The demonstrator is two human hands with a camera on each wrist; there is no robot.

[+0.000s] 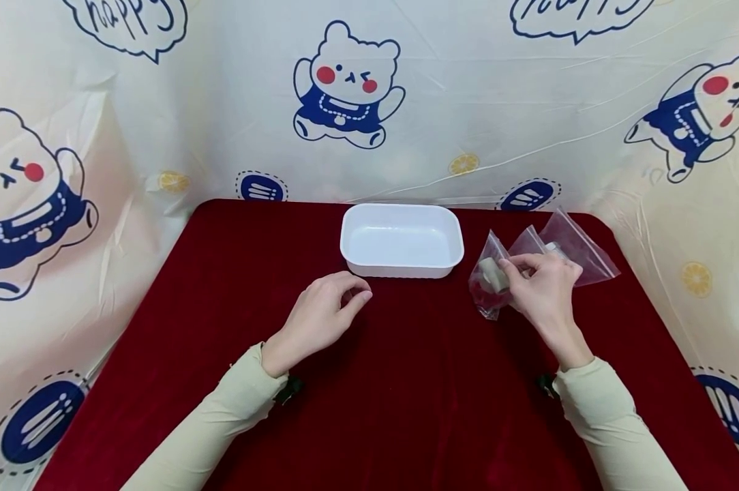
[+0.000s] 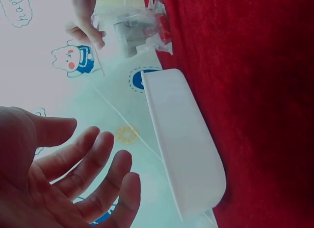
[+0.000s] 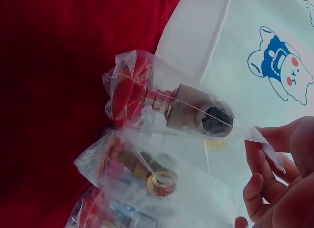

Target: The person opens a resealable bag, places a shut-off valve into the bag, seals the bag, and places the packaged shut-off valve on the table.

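Observation:
My right hand [image 1: 544, 290] pinches the top edge of a clear zip bag [image 3: 140, 66] between thumb and fingers. Inside that bag is a grey-brown pipe fitting [image 3: 189, 108] with a dark round opening and a threaded metal end. Beside it, a second clear bag [image 3: 98, 152] contains a brass-coloured fitting [image 3: 162, 183]. A third bag [image 1: 581, 252] lies behind the hand to the right, its contents partly hidden. My left hand [image 1: 323, 310] hovers just in front of a white plastic tub [image 1: 402, 271], its fingers loosely bent and holding nothing.
The tub stands at the back middle of a table covered in dark red cloth [image 1: 375, 409]. White fabric with printed cartoon bears [image 1: 351, 88] hangs behind the table and along both sides. The bags are grouped to the right of the tub.

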